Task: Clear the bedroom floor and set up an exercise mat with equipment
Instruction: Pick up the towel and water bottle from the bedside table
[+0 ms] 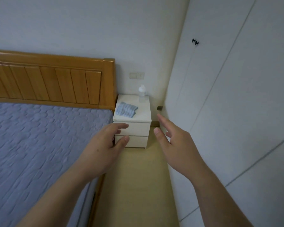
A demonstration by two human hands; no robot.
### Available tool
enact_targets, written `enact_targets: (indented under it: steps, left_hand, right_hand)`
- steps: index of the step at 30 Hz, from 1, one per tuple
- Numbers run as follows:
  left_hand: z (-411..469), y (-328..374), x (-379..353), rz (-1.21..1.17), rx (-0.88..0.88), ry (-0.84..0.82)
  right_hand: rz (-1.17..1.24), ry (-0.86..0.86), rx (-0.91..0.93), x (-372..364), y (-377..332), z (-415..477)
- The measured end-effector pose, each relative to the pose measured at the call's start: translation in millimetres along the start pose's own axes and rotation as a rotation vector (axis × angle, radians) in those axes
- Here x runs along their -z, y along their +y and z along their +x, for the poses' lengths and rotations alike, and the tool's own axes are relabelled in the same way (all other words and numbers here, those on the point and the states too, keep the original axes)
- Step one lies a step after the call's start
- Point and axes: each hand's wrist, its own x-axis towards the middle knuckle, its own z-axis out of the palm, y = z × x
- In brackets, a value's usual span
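On the left, a bed [39, 136] with a blue bumpy cover and a wooden headboard [47, 82]. Over the bed's right edge, left hand [103, 145] stretched forward, palm down, fingers loose, holding nothing. Ahead, a small white table [138, 128]. Near its left edge, a folded blue striped cloth [126, 109], lying flat, long side left to right. At its back right corner, a clear bottle [141, 94], standing upright. Right hand [175, 141] held out too, fingers straight, empty, apart from the left. Below, a thin strip of tan floor [134, 177] running toward the table, beside white wardrobe doors [236, 112].
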Motion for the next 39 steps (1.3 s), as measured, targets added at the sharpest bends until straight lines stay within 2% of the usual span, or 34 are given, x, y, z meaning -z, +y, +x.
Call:
enact_targets:
  steps: [9, 16, 24, 30, 34, 39]
  left_hand:
    - [220.0, -54.2, -34.5, 0.036, 0.003, 0.016]
    - [369.3, -90.6, -46.6, 0.067, 0.054, 0.014]
    - [528.1, -174.3, -58.1, 0.035, 0.097, -0.024]
    - [651.3, -248.7, -65.3, 0.089, 0.112, -0.159]
    - [719.4, -274.0, -82.9, 0.173, 0.136, -0.271]
    - [775.9, -294.3, -129.2, 0.238, 0.119, -0.346]
  right_hand:
    - [0.025, 0.047, -0.003, -10.1, 70.4, 219.7]
    - [-0.013, -0.031, 0.0, -7.9, 107.2, 392.4]
    - [-0.099, -0.085, -0.019, -51.9, 146.4, 560.0]
    - [-0.141, -0.186, -0.137, -102.2, 182.1, 668.3]
    - [-0.121, -0.262, -0.21, -125.1, 214.4, 719.9]
    - [-0.139, -0.339, -0.205, -144.9, 269.4, 769.2]
